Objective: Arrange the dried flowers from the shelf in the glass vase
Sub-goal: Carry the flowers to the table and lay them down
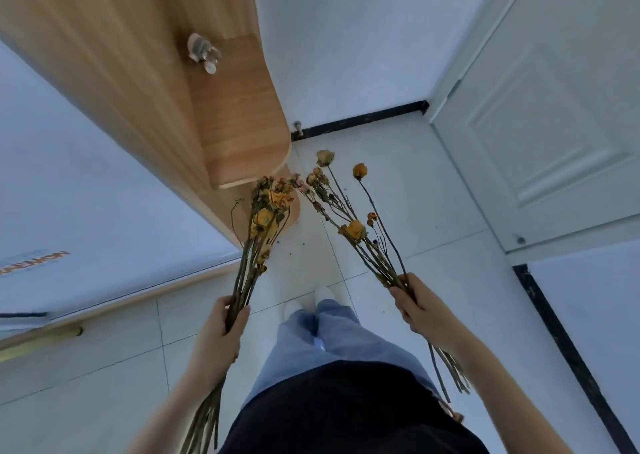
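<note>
My left hand is closed around the stems of one bunch of dried flowers, whose yellow heads point up toward the wooden shelf. My right hand grips a second, looser bunch of dried flowers with yellow and pale heads spread over the floor. Both bunches' stem ends stick out below my wrists. No glass vase is in view.
The wooden shelf unit stands at the left with a small grey figurine on a higher board. A white door is on the right, with a doorstop by the black skirting. White tiled floor lies under my feet.
</note>
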